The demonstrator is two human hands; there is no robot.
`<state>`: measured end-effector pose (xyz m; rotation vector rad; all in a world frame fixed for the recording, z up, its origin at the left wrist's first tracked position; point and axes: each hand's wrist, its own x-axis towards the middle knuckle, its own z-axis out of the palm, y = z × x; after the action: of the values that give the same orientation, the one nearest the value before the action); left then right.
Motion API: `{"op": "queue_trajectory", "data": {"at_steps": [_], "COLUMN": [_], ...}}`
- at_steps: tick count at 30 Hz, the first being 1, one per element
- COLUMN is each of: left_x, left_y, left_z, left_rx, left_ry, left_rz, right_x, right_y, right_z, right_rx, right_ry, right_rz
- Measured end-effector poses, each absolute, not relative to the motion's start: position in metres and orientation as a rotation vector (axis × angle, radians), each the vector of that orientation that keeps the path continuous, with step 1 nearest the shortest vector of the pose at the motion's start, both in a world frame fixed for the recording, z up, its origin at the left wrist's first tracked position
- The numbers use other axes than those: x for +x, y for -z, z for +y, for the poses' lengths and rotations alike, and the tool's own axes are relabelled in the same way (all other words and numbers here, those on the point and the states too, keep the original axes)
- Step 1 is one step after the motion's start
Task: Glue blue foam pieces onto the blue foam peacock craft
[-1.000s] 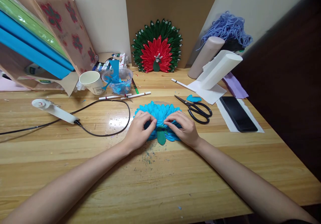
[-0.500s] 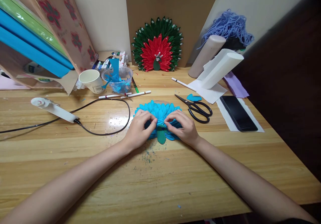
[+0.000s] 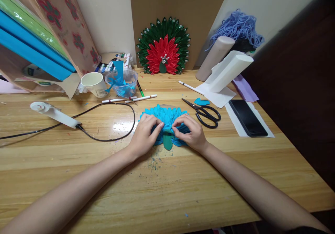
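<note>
My left hand (image 3: 144, 136) and my right hand (image 3: 190, 133) both rest on the blue paper fan (image 3: 165, 117), which lies flat on the wooden table (image 3: 162, 185) in the middle, just near of the scissors (image 3: 206, 113) and the white pens (image 3: 129, 100). The fan is a half-round spread of pointed, bright blue petals packed in layers, with their tips pointing to the far side. At its near edge sits a dark green oval piece (image 3: 168, 141), between my two hands. My fingers are curled and pressed down on the petals close to the middle, fingertips of both hands almost meeting; I pinch the blue folds there, but how firmly I cannot tell.

Far to the left stands a clear plastic cup (image 3: 123, 82) with blue paper scraps in it, some sticking up over the rim. Just left of it a white paper cup (image 3: 93, 83) lies tipped toward me; what is inside I cannot make out. Behind them a bunch of markers (image 3: 115, 63) is heaped by the wall. A finished red and green fan (image 3: 163, 47) leans against the brown board at the far side.
</note>
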<state>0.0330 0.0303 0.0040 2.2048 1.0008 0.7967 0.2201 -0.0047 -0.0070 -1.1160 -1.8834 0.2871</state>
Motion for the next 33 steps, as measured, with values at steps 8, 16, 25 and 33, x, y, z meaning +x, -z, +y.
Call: {"op": "queue_trajectory", "data": {"at_steps": [8,16,25,33], "left_x": [0.0319,0.0322,0.0328,0.0336], "left_y": [-0.0016,-0.0031,-0.0033,-0.0031], "left_z": [0.0325,0.0312,0.0301,0.0296], "left_rx": [2.175,2.215,2.248,2.250], "left_ry": [-0.852,-0.799,-0.790,-0.787], "left_rz": [1.097,1.071,1.031,1.045], "right_x": [0.2215,0.2222,0.2208,0.2201], "right_y": [0.0063,0.0079,0.0065,0.0047], "right_z": [-0.0049,-0.0045,-0.0043,-0.0056], "right_rx": [-1.161,-1.173,-1.139,-1.126], "right_ry": [-0.291,-0.307,-0.341,-0.325], "right_rz": [-1.795,-1.847,-1.888,-1.890]}}
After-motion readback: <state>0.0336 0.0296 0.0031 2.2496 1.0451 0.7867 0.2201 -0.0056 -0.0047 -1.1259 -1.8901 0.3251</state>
